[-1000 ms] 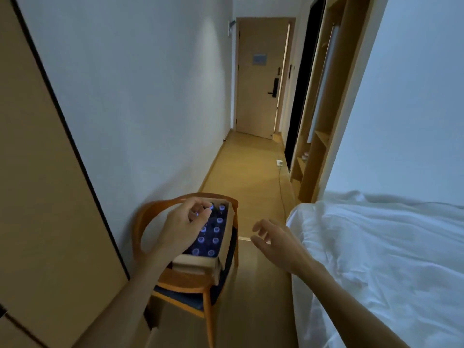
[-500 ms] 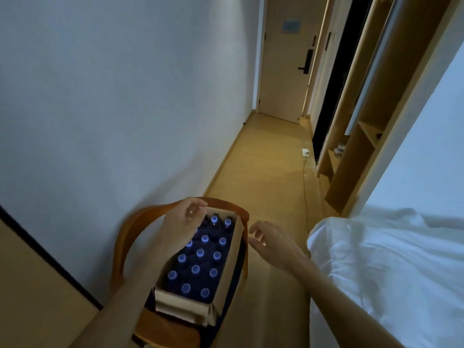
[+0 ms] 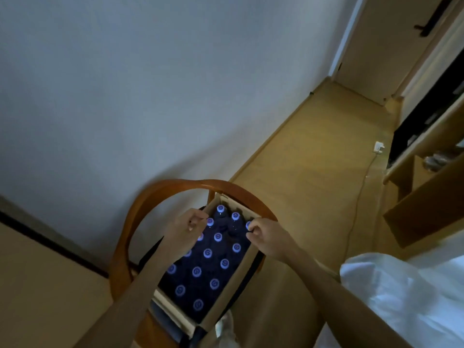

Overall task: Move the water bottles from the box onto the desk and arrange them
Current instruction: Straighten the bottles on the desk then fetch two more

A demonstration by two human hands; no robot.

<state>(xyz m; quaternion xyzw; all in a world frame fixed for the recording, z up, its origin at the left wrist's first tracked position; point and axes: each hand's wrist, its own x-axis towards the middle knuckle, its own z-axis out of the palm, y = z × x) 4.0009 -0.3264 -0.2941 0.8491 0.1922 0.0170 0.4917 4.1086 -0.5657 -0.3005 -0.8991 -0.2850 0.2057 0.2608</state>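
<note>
An open cardboard box (image 3: pixel 227 295) sits on the seat of a wooden chair (image 3: pixel 140 209). It holds several dark water bottles (image 3: pixel 207 252) with pale blue caps, standing upright in rows. My left hand (image 3: pixel 184 229) is over the box's far left side, fingers curled, pinching the cap of a bottle (image 3: pixel 210 222). My right hand (image 3: pixel 267 236) is at the far right side, fingers curled round another bottle's cap (image 3: pixel 248 224), which they mostly hide. The tan desk top (image 3: pixel 37 285) lies to the left.
The chair's curved backrest arches round the box's far end, close to the white wall (image 3: pixel 125 96). A bed with white linen (image 3: pixel 406 297) is at the right. A wooden floor corridor (image 3: pixel 313 151) leads to a door; wooden shelving (image 3: pixel 426 197) and a floor cable stand at the right.
The view has dropped and closed in on the box. My right hand came from beside the chair to the box's far right bottles. My left hand stayed at the far left bottles.
</note>
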